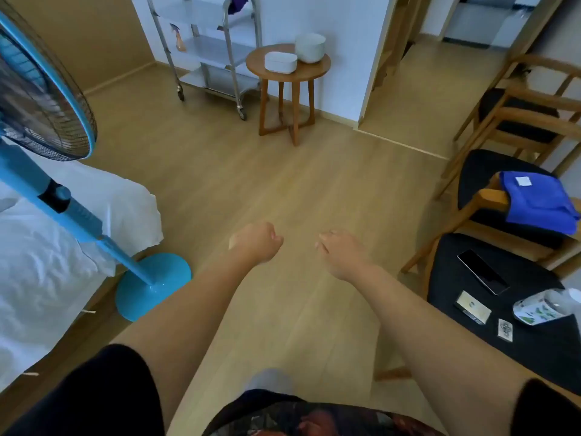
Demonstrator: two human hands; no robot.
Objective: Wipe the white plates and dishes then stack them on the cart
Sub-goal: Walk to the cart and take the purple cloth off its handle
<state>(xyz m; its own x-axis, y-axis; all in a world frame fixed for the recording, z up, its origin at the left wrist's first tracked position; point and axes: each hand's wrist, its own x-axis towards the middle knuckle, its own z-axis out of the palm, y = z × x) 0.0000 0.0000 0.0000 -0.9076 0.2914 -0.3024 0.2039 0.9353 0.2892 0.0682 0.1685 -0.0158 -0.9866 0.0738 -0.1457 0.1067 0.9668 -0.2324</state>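
Far ahead, a round wooden side table carries a white oblong dish and a stack of white bowls. Left of it stands a steel cart with three shelves. A purple cloth hangs on the cart's top rail. My left hand and my right hand are stretched out over the bare floor, far from the table. Both have curled fingers and hold nothing.
A blue standing fan rises at the left beside a bed with white sheets. At the right are wooden chairs, a blue towel, and a black table with a phone, cards and a bottle.
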